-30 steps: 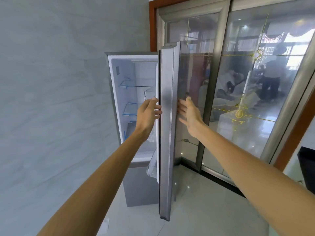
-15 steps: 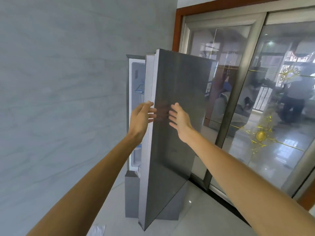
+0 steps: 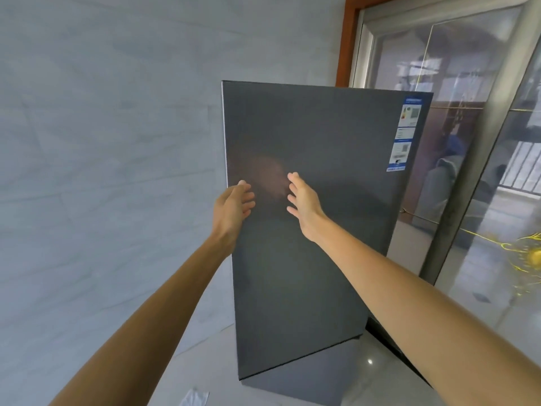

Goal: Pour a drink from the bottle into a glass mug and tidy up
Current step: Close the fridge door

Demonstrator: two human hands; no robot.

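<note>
Left hand (image 3: 234, 204), right hand (image 3: 304, 202): fingers spread, empty, at dark grey fridge door (image 3: 316, 259); grey tiled wall (image 3: 102, 142) left, glass sliding door (image 3: 468, 148) right.

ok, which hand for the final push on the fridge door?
Right, likely. The right hand is open, fingers spread over the face of the fridge door; the left hand sits at its left edge, fingers loosely curled.
</note>
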